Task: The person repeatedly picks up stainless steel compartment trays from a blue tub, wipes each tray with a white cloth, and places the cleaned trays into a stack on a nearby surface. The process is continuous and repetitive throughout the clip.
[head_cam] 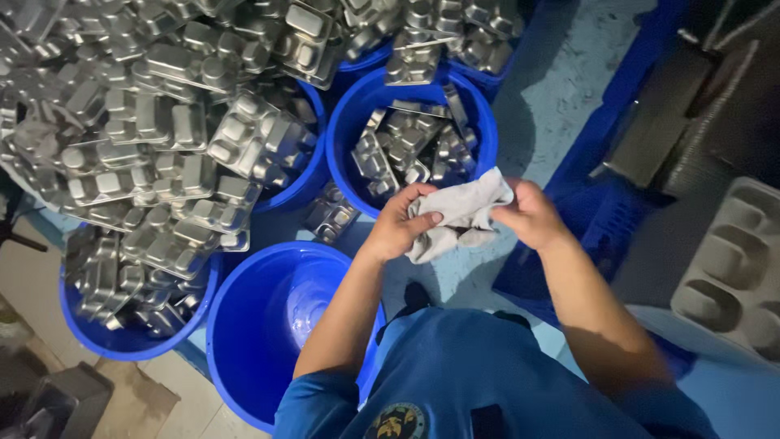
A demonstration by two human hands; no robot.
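Nearest the head camera, our blue work shirt (479, 374) fills the bottom of the one view we have, and both bare forearms reach forward from it. Our left hand (398, 223) is closed on the near end of a crumpled grey-white cotton rag (461, 213), thumb pressed across the top of it; our right hand (530, 213) pinches the far end, fingers curled under the fold. The rag hangs in the air between the two hands, above the pale wet floor (561, 73) and just in front of the round blue plastic tub (479, 122) that holds upright stainless steel compartment trays (406, 150).

To work the rag well, we judge that we should keep both grips firm and the cloth gathered tight, so no loose corner drops into a tub.

To our left, a second blue tub with a little water in the bottom (276, 325) sits against our left forearm. Beyond it, heaps of the same steel trays (162, 138) overflow further tubs. To the right, a dark blue plastic crate (597, 232) lies on the floor, and one grey compartment tray (731, 260) rests well apart.
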